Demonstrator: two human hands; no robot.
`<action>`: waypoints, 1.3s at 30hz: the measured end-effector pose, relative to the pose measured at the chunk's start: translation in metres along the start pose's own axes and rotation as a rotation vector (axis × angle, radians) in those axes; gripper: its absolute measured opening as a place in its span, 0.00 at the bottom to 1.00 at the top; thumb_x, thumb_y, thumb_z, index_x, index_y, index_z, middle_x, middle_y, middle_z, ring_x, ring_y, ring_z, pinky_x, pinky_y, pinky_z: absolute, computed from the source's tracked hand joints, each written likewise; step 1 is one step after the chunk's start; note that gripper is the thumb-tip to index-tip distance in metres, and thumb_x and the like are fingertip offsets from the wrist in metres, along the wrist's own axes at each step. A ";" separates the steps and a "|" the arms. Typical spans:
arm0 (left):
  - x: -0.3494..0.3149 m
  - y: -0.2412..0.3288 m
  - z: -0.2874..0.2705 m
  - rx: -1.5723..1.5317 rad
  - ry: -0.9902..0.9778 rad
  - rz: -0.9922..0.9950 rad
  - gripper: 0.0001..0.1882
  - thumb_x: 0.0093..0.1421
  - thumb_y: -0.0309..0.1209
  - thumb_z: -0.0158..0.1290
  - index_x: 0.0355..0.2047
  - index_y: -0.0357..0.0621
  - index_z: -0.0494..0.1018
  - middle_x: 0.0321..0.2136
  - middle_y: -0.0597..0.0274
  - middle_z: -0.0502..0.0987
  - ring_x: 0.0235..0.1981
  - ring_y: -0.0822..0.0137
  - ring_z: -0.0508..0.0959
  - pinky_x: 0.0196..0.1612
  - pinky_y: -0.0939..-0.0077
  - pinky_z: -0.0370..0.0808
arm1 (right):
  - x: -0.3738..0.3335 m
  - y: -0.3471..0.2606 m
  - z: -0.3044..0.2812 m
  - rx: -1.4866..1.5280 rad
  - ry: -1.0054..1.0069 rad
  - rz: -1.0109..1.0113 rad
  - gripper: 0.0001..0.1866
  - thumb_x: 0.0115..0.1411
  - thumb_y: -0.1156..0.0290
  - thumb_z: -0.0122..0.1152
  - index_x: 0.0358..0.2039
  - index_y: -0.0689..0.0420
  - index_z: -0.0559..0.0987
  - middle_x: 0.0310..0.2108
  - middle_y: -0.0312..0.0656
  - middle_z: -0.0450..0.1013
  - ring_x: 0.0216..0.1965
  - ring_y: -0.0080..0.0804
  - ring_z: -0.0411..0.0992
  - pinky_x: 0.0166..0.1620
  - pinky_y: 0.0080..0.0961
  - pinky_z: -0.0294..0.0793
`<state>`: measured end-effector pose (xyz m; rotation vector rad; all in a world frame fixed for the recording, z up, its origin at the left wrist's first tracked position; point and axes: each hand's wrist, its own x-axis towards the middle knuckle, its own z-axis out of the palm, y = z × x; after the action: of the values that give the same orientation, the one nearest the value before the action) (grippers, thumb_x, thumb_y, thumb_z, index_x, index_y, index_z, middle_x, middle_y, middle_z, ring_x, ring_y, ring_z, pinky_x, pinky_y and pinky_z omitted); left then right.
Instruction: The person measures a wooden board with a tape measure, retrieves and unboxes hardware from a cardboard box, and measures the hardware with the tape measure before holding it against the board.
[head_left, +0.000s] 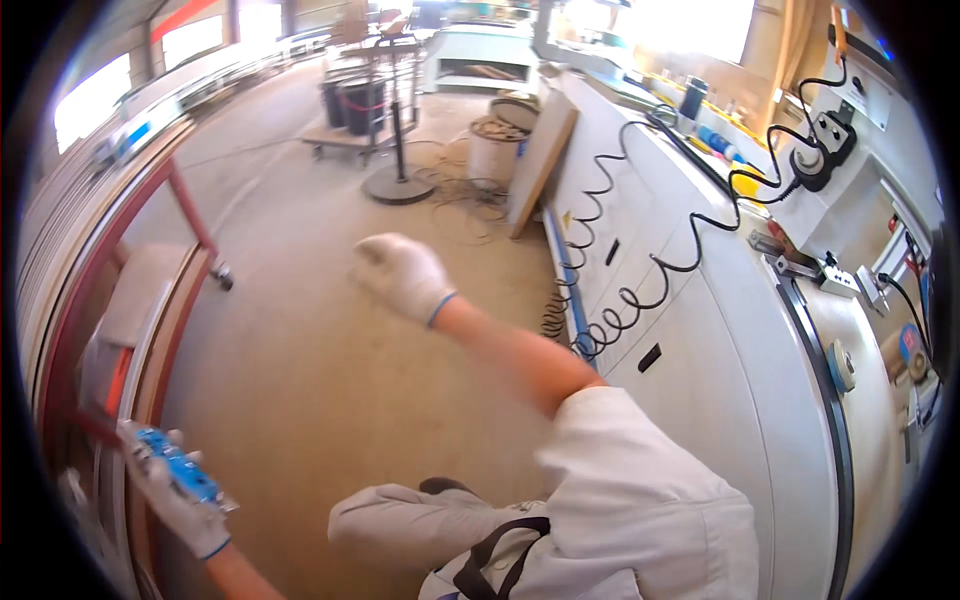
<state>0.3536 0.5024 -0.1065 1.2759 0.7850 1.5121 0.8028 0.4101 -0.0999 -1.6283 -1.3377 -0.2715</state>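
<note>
At the lower left, my left hand (172, 500), in a white glove with a blue cuff, is closed around a blue-and-clear plastic packet (178, 466). Its fingertips show along the packet's edge; what the packet contains cannot be made out. My left hand is beside the red-framed rack (190, 205). My right hand (405, 280), gloved the same way, is stretched forward over the floor at mid-picture. Its fingers are loosely curled in, a little blurred, and no object shows in them.
To the right runs a long white machine (690, 320) with a coiled black cable (640, 300) hanging down its side. Ahead are a board (543, 165) leaning on it, a filled bucket (492, 155), a round-based stand (398, 186), loose cords on the floor and a wheeled cart (350, 135).
</note>
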 end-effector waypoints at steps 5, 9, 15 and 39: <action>0.095 -0.117 0.185 -0.241 -0.356 -0.281 0.36 0.66 0.38 0.57 0.74 0.50 0.63 0.61 0.56 0.72 0.52 0.60 0.82 0.41 0.67 0.87 | 0.011 0.069 -0.162 -0.417 0.368 0.294 0.17 0.60 0.60 0.68 0.44 0.60 0.85 0.43 0.52 0.82 0.46 0.53 0.81 0.51 0.45 0.80; 0.097 -0.158 0.293 -0.329 -0.588 -0.707 0.34 0.68 0.39 0.56 0.73 0.49 0.63 0.59 0.55 0.74 0.52 0.59 0.82 0.44 0.63 0.88 | -0.046 0.013 -0.250 -0.833 0.346 0.352 0.19 0.59 0.60 0.69 0.46 0.59 0.82 0.44 0.50 0.82 0.44 0.54 0.81 0.49 0.47 0.79; 0.065 -0.180 0.304 -0.610 -0.779 -0.923 0.32 0.68 0.40 0.54 0.72 0.52 0.65 0.57 0.58 0.75 0.52 0.56 0.83 0.44 0.59 0.89 | -0.066 -0.161 -0.333 -1.862 0.255 0.495 0.29 0.57 0.48 0.71 0.52 0.53 0.80 0.46 0.47 0.79 0.56 0.50 0.73 0.61 0.56 0.66; 0.014 0.036 -0.073 -0.583 -0.388 -0.103 0.41 0.56 0.17 0.55 0.73 0.40 0.62 0.67 0.56 0.71 0.61 0.54 0.79 0.50 0.63 0.87 | 0.005 -0.146 -0.353 -0.841 0.236 0.404 0.36 0.51 0.55 0.71 0.58 0.58 0.78 0.46 0.42 0.79 0.45 0.33 0.75 0.48 0.27 0.75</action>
<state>0.2741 0.5114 -0.0867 1.0149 0.1328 1.2283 0.8179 0.1284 0.1578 -2.4151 -0.7015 -0.8262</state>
